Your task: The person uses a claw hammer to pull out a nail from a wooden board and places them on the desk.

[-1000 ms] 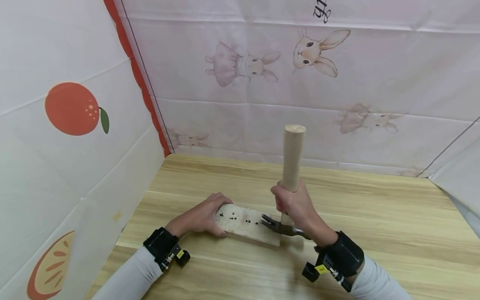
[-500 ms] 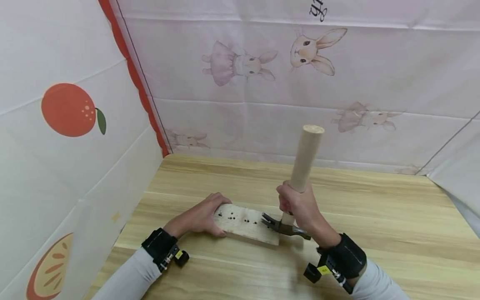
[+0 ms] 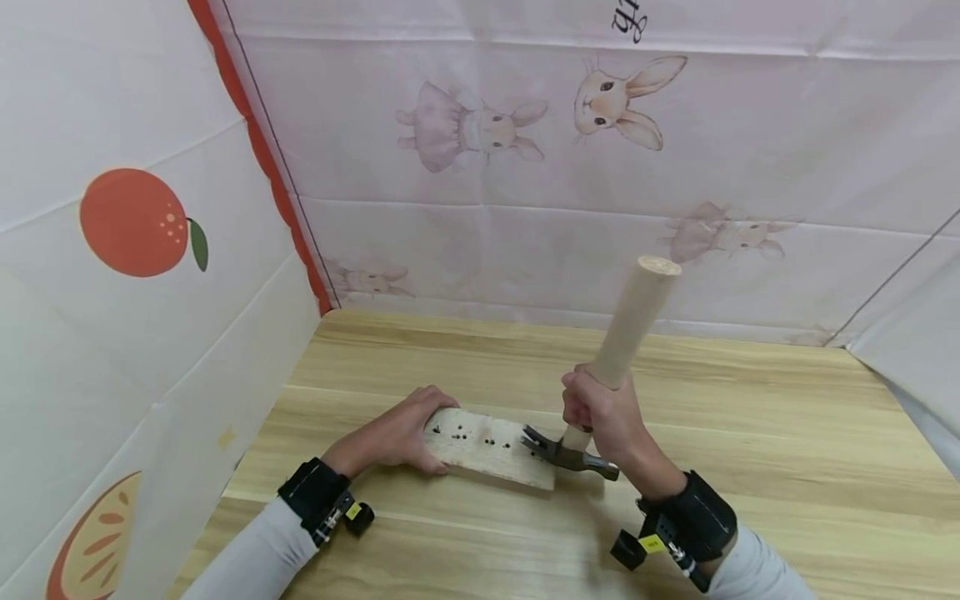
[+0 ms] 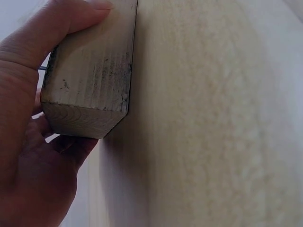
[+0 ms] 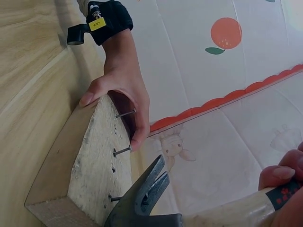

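Observation:
My left hand (image 3: 405,429) grips the left end of a pale wooden block (image 3: 487,454), thumb along the near side and fingers over the far side. The block lies on the table, its top dotted with dark holes. Nails stand up from it in the right wrist view, one nail (image 5: 122,150) near its middle. With my right hand (image 3: 606,412) I hold a claw hammer by its wooden handle (image 3: 637,321). The handle points up and leans right. The hammer's dark claw (image 5: 149,189) lies over the block's right end, close to a nail (image 5: 115,198).
The wood-grain table (image 3: 750,483) spreads around the block. Behind it hangs a pink cloth (image 3: 487,250) printed with rabbits. A white cloth (image 3: 247,350) with fruit prints and a red scalloped border stands on the left.
The hammer handle has tilted from nearly upright to the right, and my right hand has shifted right with it. The claw stays over the block's right end; my left hand keeps its hold.

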{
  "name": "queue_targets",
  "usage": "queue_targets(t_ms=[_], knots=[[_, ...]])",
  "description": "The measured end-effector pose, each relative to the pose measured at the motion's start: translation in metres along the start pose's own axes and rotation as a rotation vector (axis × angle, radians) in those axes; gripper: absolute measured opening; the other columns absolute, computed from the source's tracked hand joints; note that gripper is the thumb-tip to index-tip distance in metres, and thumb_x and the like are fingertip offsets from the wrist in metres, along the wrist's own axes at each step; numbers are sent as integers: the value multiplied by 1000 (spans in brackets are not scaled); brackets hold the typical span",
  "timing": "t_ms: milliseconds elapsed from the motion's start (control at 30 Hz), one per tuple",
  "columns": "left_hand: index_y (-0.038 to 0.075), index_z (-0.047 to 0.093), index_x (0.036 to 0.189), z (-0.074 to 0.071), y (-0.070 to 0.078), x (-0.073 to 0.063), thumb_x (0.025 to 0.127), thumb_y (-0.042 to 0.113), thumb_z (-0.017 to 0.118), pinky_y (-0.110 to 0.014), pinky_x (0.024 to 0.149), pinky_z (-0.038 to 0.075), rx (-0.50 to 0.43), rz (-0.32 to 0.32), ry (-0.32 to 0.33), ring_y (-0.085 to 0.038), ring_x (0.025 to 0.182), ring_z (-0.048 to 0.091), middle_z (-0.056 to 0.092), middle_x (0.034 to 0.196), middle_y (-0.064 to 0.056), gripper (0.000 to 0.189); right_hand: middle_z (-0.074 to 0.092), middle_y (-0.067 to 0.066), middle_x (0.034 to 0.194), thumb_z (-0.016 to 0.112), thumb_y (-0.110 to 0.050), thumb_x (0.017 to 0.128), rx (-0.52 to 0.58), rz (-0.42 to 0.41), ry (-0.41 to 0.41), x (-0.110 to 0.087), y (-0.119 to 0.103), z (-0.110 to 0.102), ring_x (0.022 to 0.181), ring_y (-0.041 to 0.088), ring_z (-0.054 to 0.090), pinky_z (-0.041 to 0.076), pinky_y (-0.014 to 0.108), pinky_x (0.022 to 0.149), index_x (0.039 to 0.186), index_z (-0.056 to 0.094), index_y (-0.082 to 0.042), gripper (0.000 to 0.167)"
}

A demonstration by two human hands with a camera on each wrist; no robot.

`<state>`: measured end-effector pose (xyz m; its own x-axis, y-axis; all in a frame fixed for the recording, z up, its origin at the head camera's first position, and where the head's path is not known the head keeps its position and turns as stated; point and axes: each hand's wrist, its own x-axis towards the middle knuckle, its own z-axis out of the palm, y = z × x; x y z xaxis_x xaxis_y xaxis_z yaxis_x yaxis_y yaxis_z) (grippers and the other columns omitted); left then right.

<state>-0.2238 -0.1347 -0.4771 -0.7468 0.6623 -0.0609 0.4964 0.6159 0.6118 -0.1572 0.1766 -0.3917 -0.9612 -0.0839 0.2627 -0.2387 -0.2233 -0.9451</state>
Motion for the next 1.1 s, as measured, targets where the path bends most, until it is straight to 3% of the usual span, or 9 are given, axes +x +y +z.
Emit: queue_targets(t_ms=[267,500,733,1100], knots=[[14,55,141,0,-1,0,66,40,95,-31,97,51,16,19,7,-12,115,53,58,130,4,89,25,8,50,50,2,93,83,-84,-47,-4,3,-5,44,26,19,13,39,39,59,27,-1,41],[14,55,141,-1,0,0,66,41,95,-31,96,51,1,10,-1,-12,114,53,57,130,4,90,20,7,52,39,5,95,173,-208,-143,-8,9,-17,41,25,17,9,37,37,59,23,-8,41],[14,53,142,-2,1,0,67,40,95,-30,95,50,-8,-7,-13,-12,114,51,56,131,4,90,21,5,50,30,10,92,178,-264,-189,-11,11,-27,39,23,18,15,35,36,59,24,-9,39],[14,53,142,-1,1,0,66,40,95,-31,95,50,-10,-3,-15,-13,115,51,56,132,3,90,20,4,51,12,20,88,318,-352,-256,-13,19,-37,40,18,18,15,34,35,60,25,-10,43]])
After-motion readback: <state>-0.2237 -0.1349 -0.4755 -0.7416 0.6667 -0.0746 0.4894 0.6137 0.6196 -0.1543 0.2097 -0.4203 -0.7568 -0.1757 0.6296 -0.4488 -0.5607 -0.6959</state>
